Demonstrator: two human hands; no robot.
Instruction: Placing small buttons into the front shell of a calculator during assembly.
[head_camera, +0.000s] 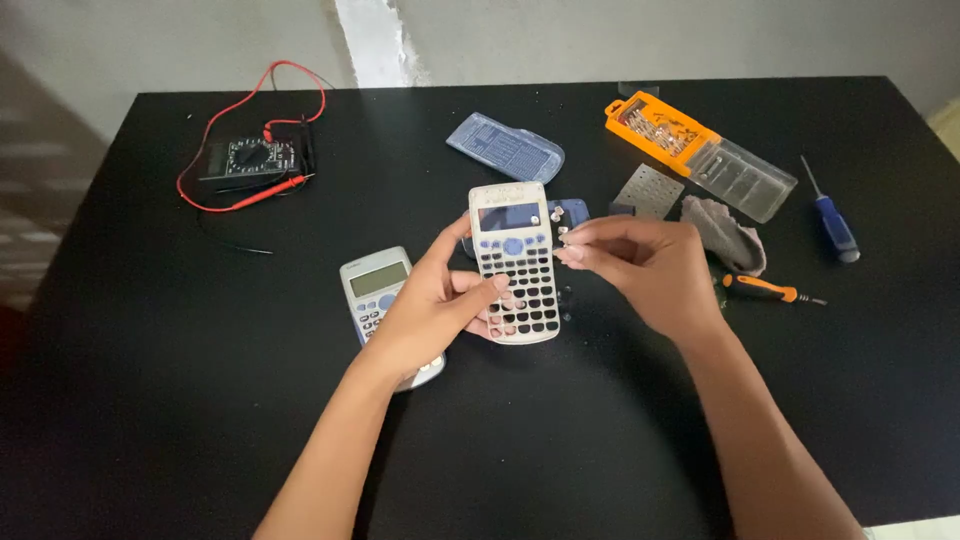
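My left hand (430, 310) holds a white calculator front shell (515, 262) above the black table (200, 400). The shell has empty key holes in its lower part and some blue keys near its small screen. My right hand (640, 262) is at the shell's right edge, fingertips pinched together close to it. Whether something small is between those fingertips I cannot tell. A second, whole calculator (375, 290) lies on the table, partly under my left hand.
A multimeter (250, 160) with red leads sits at the back left. A clear calculator cover (506, 147), an orange screwdriver-bit case (700, 155), a perforated metal plate (648, 190), a grey cloth (728, 235), a blue screwdriver (832, 225) and an orange-handled one (770, 290) lie at the back right.
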